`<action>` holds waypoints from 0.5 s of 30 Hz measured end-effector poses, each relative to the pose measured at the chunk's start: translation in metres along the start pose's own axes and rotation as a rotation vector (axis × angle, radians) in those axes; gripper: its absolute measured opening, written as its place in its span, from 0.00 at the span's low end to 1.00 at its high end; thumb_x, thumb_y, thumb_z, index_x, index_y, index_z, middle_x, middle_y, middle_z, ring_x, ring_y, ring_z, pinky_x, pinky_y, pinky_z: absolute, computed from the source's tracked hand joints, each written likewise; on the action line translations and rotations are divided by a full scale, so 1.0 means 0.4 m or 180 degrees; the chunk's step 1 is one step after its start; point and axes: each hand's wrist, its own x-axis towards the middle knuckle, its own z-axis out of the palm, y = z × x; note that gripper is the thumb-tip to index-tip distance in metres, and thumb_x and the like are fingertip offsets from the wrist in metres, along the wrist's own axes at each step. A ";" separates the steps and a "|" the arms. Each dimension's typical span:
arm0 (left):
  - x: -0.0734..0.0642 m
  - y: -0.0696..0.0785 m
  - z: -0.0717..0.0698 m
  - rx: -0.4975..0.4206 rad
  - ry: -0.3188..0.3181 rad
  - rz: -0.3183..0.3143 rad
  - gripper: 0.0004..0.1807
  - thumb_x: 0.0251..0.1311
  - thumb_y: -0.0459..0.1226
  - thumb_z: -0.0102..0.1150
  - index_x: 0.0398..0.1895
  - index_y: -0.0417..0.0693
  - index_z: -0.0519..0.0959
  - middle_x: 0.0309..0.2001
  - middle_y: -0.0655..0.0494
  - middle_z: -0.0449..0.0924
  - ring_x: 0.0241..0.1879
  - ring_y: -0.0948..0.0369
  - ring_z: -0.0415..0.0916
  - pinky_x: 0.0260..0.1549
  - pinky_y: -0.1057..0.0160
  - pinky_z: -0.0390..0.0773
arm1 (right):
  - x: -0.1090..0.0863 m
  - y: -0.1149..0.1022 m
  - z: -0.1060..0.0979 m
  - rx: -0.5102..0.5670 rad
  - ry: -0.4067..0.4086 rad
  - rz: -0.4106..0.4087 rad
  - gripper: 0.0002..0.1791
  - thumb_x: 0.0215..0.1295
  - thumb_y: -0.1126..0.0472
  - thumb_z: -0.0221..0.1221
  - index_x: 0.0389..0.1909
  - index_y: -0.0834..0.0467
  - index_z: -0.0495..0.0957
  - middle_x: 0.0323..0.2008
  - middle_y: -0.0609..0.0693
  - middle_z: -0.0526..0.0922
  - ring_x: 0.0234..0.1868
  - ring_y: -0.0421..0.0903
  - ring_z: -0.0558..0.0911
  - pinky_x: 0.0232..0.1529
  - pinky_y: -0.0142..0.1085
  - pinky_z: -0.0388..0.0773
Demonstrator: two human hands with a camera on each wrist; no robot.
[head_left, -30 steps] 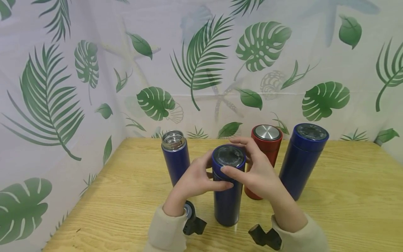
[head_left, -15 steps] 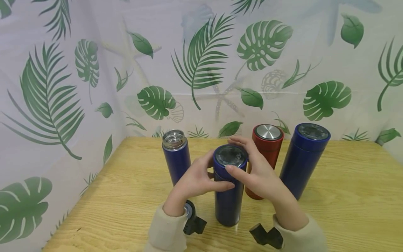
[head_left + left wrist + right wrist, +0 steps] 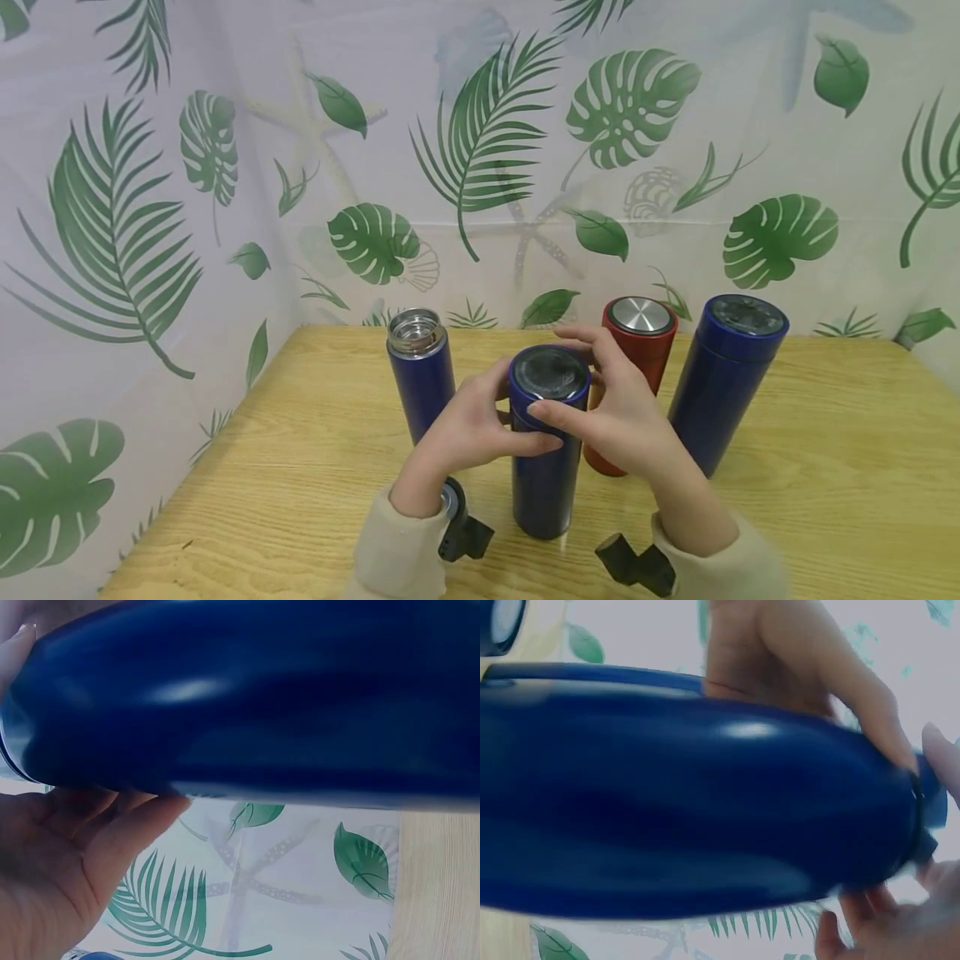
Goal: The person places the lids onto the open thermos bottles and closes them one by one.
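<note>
A dark blue thermos (image 3: 543,496) stands upright on the table in front of me, its glossy black-topped lid (image 3: 551,375) on. My left hand (image 3: 471,425) grips the body just under the lid, thumb across the front. Around the lid my right hand (image 3: 624,412) curls, thumb at the near rim and fingers at the far side. In the left wrist view the blue body (image 3: 255,712) fills the upper part, with left fingers (image 3: 135,832) against its side. From the right wrist, the seam between lid and body shows near the right fingertips.
Behind on the left stands a blue thermos without its lid (image 3: 422,392), steel mouth showing. A red thermos (image 3: 652,354) and another lidded blue thermos (image 3: 720,400) stand at right. Leaf-patterned cloth (image 3: 502,275) hangs behind the wooden table (image 3: 840,483).
My right thumb shifts slightly along the lid's rim, first right and then back left. The lid's small mark and reflections look different. The left hand stays on the body.
</note>
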 end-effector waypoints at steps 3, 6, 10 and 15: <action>0.002 -0.011 0.001 0.0024 0.0023 -0.0017 0.34 0.42 0.30 0.67 0.56 0.46 0.65 0.50 0.53 0.72 0.49 0.60 0.70 0.36 0.64 0.76 | -0.001 -0.003 0.015 -0.0369 0.0227 0.0106 0.39 0.39 0.60 0.71 0.54 0.58 0.63 0.46 0.53 0.68 0.46 0.46 0.70 0.41 0.45 0.70; 0.002 -0.013 0.001 0.0029 0.0017 -0.0003 0.34 0.42 0.31 0.67 0.56 0.47 0.65 0.50 0.54 0.71 0.49 0.60 0.70 0.36 0.64 0.76 | -0.001 -0.003 0.018 -0.0470 0.0218 0.0121 0.39 0.40 0.58 0.71 0.55 0.57 0.62 0.46 0.54 0.66 0.45 0.47 0.69 0.41 0.44 0.70; 0.003 -0.015 0.001 0.0006 -0.0013 0.0042 0.35 0.43 0.31 0.67 0.57 0.48 0.64 0.51 0.54 0.71 0.49 0.60 0.70 0.36 0.64 0.76 | -0.002 -0.002 -0.001 -0.0113 -0.0129 -0.0012 0.35 0.51 0.63 0.63 0.59 0.59 0.56 0.54 0.57 0.65 0.53 0.51 0.67 0.49 0.50 0.65; 0.003 -0.015 0.002 -0.0051 -0.0030 0.0004 0.35 0.43 0.31 0.67 0.58 0.48 0.63 0.50 0.54 0.72 0.49 0.61 0.70 0.36 0.64 0.76 | -0.004 -0.001 -0.030 0.0533 -0.0490 -0.0255 0.31 0.58 0.71 0.51 0.61 0.62 0.50 0.57 0.59 0.64 0.54 0.49 0.68 0.45 0.39 0.71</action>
